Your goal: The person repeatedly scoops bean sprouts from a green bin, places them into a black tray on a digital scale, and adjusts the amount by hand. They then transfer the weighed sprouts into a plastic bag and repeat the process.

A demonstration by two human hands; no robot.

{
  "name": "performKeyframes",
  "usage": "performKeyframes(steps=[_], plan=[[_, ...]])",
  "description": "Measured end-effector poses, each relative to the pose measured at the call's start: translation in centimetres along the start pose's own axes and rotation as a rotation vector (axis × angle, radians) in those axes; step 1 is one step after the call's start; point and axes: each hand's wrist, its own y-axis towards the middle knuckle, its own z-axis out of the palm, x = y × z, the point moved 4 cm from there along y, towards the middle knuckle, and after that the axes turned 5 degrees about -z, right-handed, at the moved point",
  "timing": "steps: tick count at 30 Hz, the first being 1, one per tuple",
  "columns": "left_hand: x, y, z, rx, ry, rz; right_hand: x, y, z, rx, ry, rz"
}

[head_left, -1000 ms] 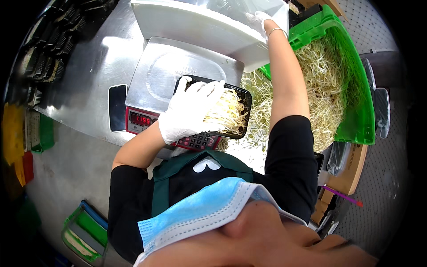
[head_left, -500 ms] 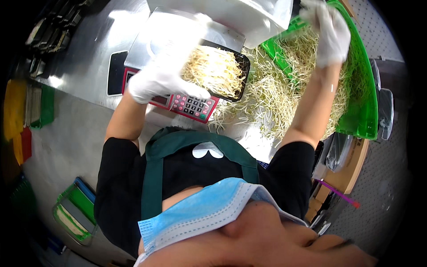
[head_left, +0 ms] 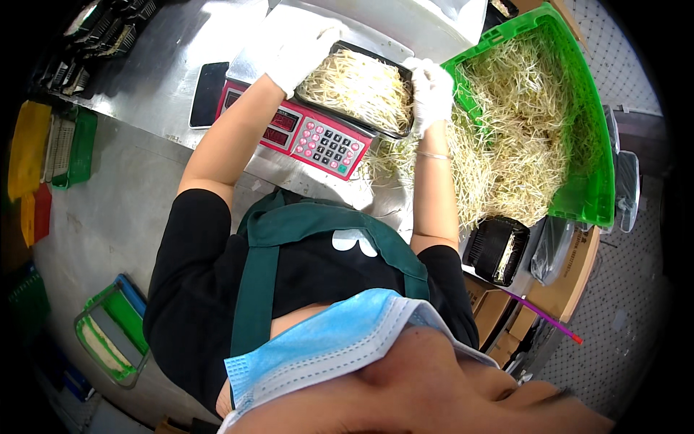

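Note:
A black plastic tray (head_left: 383,58) heaped with pale bean sprouts (head_left: 358,90) is level at the red-and-silver scale (head_left: 295,126), over its plate. My left hand (head_left: 307,59), in a white glove, grips the tray's left end. At the right end my right hand (head_left: 432,90), also gloved, has its fingers closed on the rim. Whether the tray rests on the plate or hangs just above it, I cannot tell. Right of my right hand, a large green crate (head_left: 596,173) lies tipped, with a mass of loose sprouts (head_left: 517,130) spilling onto the metal table.
A dark phone (head_left: 210,95) lies left of the scale. Behind the scale stands a pale box (head_left: 426,29). Stacked black trays (head_left: 97,43) fill the far left corner. An additional black tray (head_left: 495,249) with a few sprouts sits below the crate, beside cardboard boxes (head_left: 575,275).
My right hand has come left from over the crate to the tray's right end. My left hand has moved up and right to its left end. The scale's keypad shows more fully.

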Motion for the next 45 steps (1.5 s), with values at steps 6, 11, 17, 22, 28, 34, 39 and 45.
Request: performKeyframes(steps=[6, 11, 17, 22, 28, 34, 39, 45], plan=[[3.8, 0.2, 0.0, -0.065, -0.26, -0.154, -4.8, -3.0, 3.1, -0.014, 0.732, 0.564], [7.0, 3.4, -0.9, -0.093, -0.289, 0.052, -2.1, -0.6, 2.4, 0.127, 0.093, 0.442], [3.4, 2.6, -0.3, -0.169, -0.034, 0.212, 5.8, -0.3, 4.8, 0.331, -1.074, -0.023], [-1.5, -1.5, 2.5, -0.189, 0.667, 0.804, 5.5, -0.7, 5.0, 0.331, -0.935, -0.055], [1.1, -1.1, 4.1, -0.097, 0.851, 0.527, 6.6, -0.3, 5.2, 0.362, -0.902, 0.032], [-0.1, 0.2, -5.1, -0.42, 0.57, 0.58, 6.2, -3.4, -2.8, 0.307, -0.271, 0.401], [5.4, -9.7, -7.6, -0.157, -0.479, 0.022, -1.7, -20.3, -25.5, -0.582, -0.855, 0.329], [1.9, -11.6, 5.0, 0.414, -0.664, -0.519, -8.6, -38.0, -34.9, -0.06, -1.116, 1.261]])
